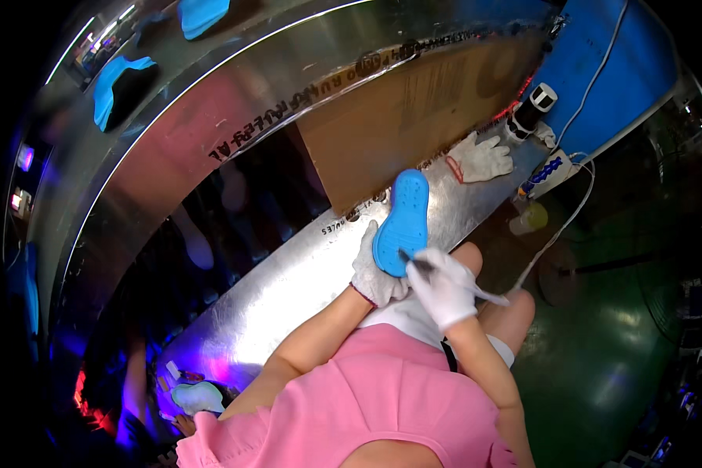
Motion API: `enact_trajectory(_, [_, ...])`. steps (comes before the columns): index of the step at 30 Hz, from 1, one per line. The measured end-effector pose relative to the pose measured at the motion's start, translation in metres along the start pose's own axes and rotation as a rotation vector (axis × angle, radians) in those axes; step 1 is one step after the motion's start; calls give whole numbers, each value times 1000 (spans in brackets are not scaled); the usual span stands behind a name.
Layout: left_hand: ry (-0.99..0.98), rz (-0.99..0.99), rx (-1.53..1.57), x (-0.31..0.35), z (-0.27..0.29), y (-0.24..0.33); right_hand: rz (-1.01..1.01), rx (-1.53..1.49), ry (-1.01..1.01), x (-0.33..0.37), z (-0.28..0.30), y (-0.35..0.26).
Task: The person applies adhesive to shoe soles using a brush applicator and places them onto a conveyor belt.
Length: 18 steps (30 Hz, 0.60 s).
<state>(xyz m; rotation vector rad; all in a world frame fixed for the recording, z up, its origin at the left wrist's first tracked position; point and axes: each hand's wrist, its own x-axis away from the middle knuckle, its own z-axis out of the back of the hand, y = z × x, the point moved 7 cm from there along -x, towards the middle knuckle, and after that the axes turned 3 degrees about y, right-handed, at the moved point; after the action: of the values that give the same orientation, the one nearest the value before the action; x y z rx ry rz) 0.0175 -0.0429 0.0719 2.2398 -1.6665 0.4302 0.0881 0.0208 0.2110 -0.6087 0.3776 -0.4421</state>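
A blue shoe sole (408,210) is tilted up in front of me, its heel end nearest my body. My left hand (373,269), in a whitish knit glove with a dark red cuff edge, grips it from behind and beside the heel. Over the heel, my right hand (443,287) in a white glove is closed on a slim brush-like tool (487,296). The tool's pale handle sticks out to the right, and its dark tip is at the heel's surface. Motion smears the right fingers and the tool, so its exact kind is unclear.
Beneath my hands runs a metal bench (288,304), a cardboard sheet (413,117) standing along its far side. A loose glove (483,159) and a black-and-white cylinder (532,111) lie rightward, before a blue panel (624,58). Blue soles (117,87) sit upper left. A cable (558,234) hangs right.
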Motion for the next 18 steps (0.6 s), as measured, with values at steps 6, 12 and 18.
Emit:
enact_trajectory(6, [-193, -73, -422, 29, -31, -15, 149, -360, 347, 0, 55, -12])
enact_trajectory(12, [-332, -109, -69, 26, -40, -15, 188, -540, 146, 7, 48, -35])
enact_trajectory(18, [-276, -119, -17, 30, -70, -9, 528, -266, 159, 31, 53, -65])
